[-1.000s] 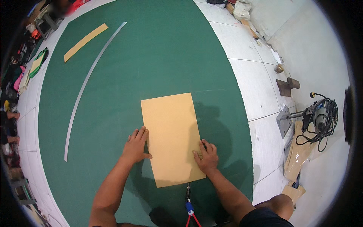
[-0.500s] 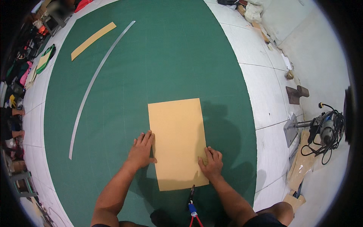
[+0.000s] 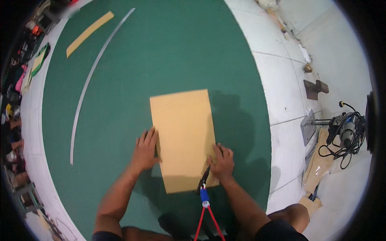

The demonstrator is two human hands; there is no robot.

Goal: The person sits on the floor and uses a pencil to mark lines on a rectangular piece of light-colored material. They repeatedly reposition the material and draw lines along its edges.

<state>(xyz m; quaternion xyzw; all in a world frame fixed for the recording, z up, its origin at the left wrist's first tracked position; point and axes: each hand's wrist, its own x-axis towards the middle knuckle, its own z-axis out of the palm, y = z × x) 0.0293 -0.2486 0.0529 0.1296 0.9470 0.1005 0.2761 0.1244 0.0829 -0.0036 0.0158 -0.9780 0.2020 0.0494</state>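
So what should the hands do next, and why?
Perhaps the right hand could nudge the red cord aside: its black clip hangs in front of the paper, close to that hand, while the left hand is at the opposite edge.

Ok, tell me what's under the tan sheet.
The tan sheet lies on the green surface, which shows around its edges; anything between them is covered and can't be seen.
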